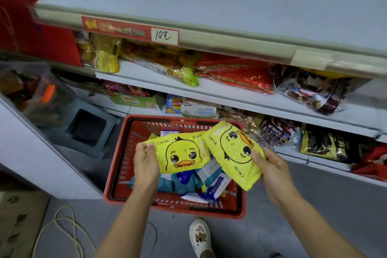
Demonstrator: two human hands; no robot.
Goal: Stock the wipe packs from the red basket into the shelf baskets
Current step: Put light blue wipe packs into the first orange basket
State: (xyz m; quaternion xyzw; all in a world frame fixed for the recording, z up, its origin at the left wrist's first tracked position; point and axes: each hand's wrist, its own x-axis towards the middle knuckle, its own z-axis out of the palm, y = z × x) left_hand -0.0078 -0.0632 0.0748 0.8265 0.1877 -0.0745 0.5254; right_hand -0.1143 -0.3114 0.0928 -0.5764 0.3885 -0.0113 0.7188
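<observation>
Risks first:
- Each pack is held by one end only. The left hand (146,159) pinches the left end of one yellow duck pack (182,154), thumb on the front and fingers curled behind. The right hand (270,165) clamps the right edge of the second duck pack (234,151) the same way. The film looks glossy and the free ends hang unsupported, so a fast swing could let one slip, likely back into the red basket (117,165) or onto the floor.
- The inner corners of the packs overlap mid-frame. Pulling the hands apart carelessly could snag one on the other.
- No shelf baskets are in view. The shelves across the upper and right frame hold snack bags (234,73), so misplacing the wipes there is the obvious error.
- A yellow cord (62,226) is looped on the floor at lower left, near the white shoe (200,236) — a trip hazard when stepping away.

Pack condition and location:
- Both are flat, soft yellow pouches with a cartoon duck face. The left one is upright and the right one is rotated about a quarter turn.
- Both are in the air just above the basket at frame centre, touching nothing but the hands and each other.
- More wipe packs (211,182), blue and white, lie jumbled in the basket bottom — plenty left to stock.
- The right hand is slightly blurred, so its finger detail is approximate.
</observation>
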